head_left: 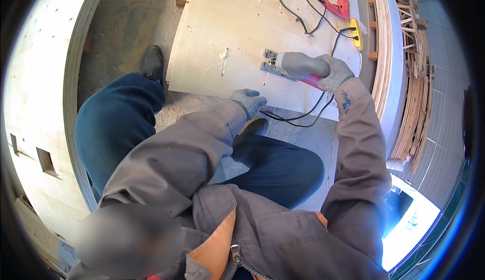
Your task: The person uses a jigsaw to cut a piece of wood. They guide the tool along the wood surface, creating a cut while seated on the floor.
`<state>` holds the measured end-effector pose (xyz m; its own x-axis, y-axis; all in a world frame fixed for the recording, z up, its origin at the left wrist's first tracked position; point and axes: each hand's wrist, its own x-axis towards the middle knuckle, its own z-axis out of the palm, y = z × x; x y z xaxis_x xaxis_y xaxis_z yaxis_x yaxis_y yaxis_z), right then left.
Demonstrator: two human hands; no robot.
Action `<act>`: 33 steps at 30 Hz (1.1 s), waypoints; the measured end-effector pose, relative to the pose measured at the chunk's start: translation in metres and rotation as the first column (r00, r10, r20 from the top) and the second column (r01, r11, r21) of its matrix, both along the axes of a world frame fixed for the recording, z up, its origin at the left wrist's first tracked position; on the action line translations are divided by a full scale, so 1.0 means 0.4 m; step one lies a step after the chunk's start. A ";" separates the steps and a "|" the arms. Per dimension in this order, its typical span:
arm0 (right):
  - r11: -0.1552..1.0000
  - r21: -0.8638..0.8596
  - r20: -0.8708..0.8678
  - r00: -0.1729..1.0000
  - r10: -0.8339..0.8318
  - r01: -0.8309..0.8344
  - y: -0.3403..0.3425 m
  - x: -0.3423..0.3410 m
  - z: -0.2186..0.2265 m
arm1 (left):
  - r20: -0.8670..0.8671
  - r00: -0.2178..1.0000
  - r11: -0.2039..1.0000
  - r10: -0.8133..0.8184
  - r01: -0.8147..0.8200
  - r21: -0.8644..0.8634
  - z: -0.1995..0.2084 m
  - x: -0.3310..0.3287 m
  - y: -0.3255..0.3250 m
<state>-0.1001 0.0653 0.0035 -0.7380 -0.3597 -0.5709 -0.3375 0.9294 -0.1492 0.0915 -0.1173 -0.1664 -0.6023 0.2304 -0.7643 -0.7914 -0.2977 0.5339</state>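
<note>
A jigsaw [299, 64] with a grey body and a red part lies over the near right part of a pale plywood sheet [217, 32], its metal shoe toward the left. My right hand [336, 74], in a grey knit glove, is wrapped round its rear end. A black cord [314, 120] loops below the tool. My left hand [247, 101], gloved too, rests at the sheet's near edge with its fingers stretched to the right and loosely apart. Sawdust and a pale rough mark lie on the sheet's surface.
A red drill [339, 8] and a yellow power strip [356, 35] with plugged-in cords lie at the far right of the sheet. Stacked boards [389, 52] rise on the right. Another plywood stack [45, 93] stands at left. My shoes and bent knees are close by.
</note>
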 end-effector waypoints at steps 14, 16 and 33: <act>0.996 0.085 0.238 0.970 -0.048 0.028 -0.068 -0.027 0.036 | 0.564 0.694 0.468 0.447 -0.719 0.514 -0.028 -0.150 0.176; 0.995 0.094 0.202 0.979 0.016 -0.036 -0.076 -0.028 0.036 | 0.564 0.696 0.419 0.445 -0.718 0.555 -0.041 -0.148 0.177; 0.995 0.009 0.202 0.974 0.099 -0.103 -0.060 -0.049 0.013 | 0.532 0.720 0.346 0.445 -0.687 0.639 -0.080 -0.146 0.184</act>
